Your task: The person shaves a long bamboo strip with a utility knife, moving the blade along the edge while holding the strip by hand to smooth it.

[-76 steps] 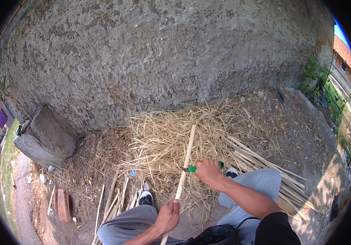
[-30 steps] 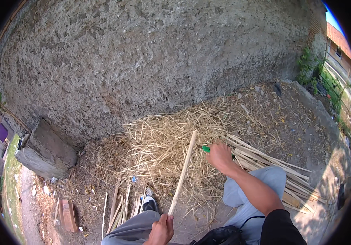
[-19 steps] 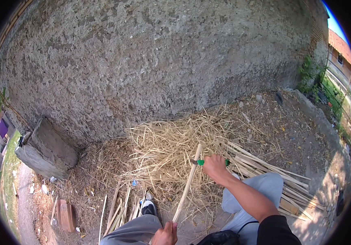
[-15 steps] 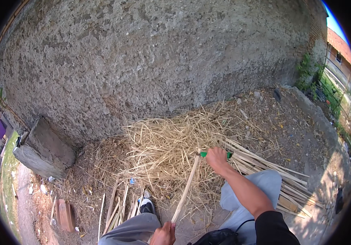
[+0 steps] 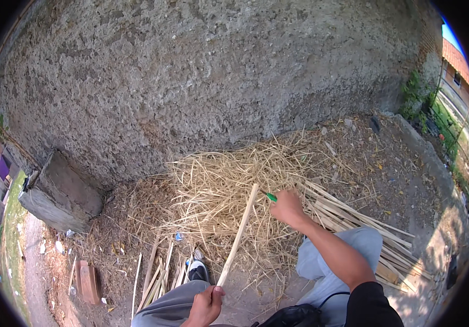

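L hand (image 5: 205, 306) wraps the near end of a pale wooden strip (image 5: 238, 237), head-cam view; R hand (image 5: 287, 207) clasps a green-handled knife (image 5: 271, 197), blade just beside the far end. Heaped shavings (image 5: 212, 191) suggest much cut; this 1 looks unfinished; status of 2 strip piles (image 5: 332, 215), L & R, unclear. Strip's long axis runs wallward, leaning R, betw. the knees (image 5: 366, 238).

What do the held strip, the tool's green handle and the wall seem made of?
Strip: likely bamboo or wood, unpainted, from its pale straw colour.
Green handle: perhaps plastic, from its bright, even colour; too small to judge gloss.
Wall: probably weathered plaster or concrete, rough, from its pitted grey surface.
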Demonstrator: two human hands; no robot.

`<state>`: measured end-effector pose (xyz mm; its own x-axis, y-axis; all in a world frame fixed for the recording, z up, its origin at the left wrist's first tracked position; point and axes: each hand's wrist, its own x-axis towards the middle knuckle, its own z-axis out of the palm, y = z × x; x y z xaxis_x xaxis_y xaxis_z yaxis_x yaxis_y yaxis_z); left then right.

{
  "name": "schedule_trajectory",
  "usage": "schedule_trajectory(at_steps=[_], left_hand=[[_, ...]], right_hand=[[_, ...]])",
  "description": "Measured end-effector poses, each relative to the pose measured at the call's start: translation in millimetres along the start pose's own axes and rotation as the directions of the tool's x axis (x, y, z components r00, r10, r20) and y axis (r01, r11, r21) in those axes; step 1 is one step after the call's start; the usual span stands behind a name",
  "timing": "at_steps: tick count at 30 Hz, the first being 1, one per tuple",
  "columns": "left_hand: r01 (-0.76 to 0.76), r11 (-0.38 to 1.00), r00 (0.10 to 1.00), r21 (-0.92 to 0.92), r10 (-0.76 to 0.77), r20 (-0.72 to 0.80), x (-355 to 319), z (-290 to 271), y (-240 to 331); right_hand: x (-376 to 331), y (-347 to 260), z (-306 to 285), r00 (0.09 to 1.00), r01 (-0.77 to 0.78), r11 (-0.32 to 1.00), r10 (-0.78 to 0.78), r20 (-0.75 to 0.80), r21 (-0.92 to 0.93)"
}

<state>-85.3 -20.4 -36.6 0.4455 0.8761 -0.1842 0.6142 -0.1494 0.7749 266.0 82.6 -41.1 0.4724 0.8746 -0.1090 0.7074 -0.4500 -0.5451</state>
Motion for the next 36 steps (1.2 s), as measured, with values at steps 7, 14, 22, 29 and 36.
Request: schedule_trajectory(at_steps=[7,14,22,29,36], left_hand=[[0.198,0.949,0.979,-0.247,-0.176,0.107,13.2,16.3,-19.9],[-0.191,0.976,0.979,0.105,0.183,0.085,-16.7,22.7,-8.5],[-0.120,0.961,0.988,0.251,0.090,0.128,-41.9,11.9,-10.0],[0.485,0.754,0.834,-0.443,-0.245,0.495,-10.5,-11.3,-5.9],[0.482,0.600,0.855,-0.639,-0.162,0.494,2.4,-25.4,16.7]], right_hand=[[-78.1,-29.6,25.1,0.917,0.364,0.921,-0.327,0.230,-0.142],[-43.5,1.5,28.1,0.957,0.282,0.923,-0.289,0.013,-0.261],[46.1,121.6,18.9,0.974,-0.200,0.877,0.127,-0.189,-0.437],[37.3,36.3,18.8,0.991,-0.137,0.986,0.137,0.003,0.094],[-25.1,-27.0,-14.3,0.986,-0.135,0.501,-0.016,0.165,0.855]])
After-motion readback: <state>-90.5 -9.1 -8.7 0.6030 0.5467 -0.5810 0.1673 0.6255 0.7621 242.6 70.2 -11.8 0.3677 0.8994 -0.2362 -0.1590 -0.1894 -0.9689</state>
